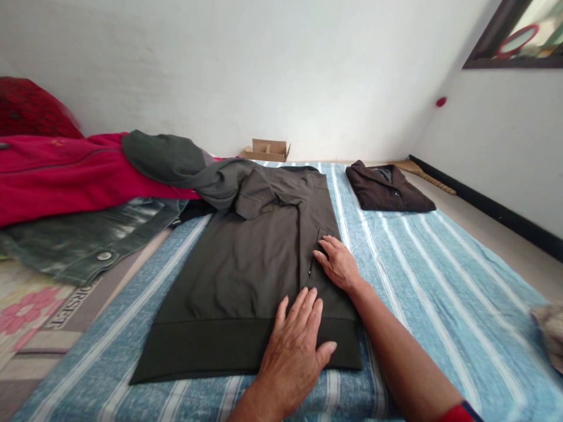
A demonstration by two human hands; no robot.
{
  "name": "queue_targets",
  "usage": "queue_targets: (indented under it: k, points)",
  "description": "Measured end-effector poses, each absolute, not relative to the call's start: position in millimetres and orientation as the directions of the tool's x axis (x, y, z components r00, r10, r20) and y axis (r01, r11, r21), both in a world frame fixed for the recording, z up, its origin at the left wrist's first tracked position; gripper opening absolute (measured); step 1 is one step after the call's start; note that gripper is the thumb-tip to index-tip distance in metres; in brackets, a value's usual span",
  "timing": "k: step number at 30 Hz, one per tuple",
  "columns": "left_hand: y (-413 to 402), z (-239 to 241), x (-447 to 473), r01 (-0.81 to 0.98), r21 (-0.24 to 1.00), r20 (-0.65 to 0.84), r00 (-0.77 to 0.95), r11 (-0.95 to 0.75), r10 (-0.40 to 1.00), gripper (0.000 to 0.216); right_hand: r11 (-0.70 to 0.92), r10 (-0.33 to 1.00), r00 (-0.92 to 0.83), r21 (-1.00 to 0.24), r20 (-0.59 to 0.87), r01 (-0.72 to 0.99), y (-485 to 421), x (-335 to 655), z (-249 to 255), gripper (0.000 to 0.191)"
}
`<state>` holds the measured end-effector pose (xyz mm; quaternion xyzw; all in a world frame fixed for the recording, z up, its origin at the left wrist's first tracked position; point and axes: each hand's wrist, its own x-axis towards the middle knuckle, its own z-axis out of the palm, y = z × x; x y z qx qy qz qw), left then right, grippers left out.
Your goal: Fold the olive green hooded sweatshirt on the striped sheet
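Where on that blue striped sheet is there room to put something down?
The widest bare patch of striped sheet lies right of the dark top and right hand, between the folded brown garment and beige cloth. A narrower strip separates top and folded garment. It's crowded at left: a sleeve lies over red clothing, with faded denim beside it.

Two hands point(290, 351) point(338, 266), one olive garment point(259, 258), one folded brown garment point(387, 193), one bright red garment point(61, 176), one denim garment point(83, 237), one cardboard box point(266, 156) and one striped cloth point(422, 269) are counted in the frame.
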<state>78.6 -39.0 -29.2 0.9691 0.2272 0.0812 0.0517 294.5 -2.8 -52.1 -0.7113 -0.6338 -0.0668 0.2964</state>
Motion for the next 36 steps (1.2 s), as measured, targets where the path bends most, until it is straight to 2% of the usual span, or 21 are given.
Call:
queue_targets:
  k: [36]
  points:
    - [-36.8, -30.4, 77.0, 0.425, 0.125, 0.156, 0.884, -0.897, 0.440, 0.060, -0.014, 0.855, 0.185, -0.335, 0.484, 0.942, -1.8, 295.2, -54.7, 0.039]
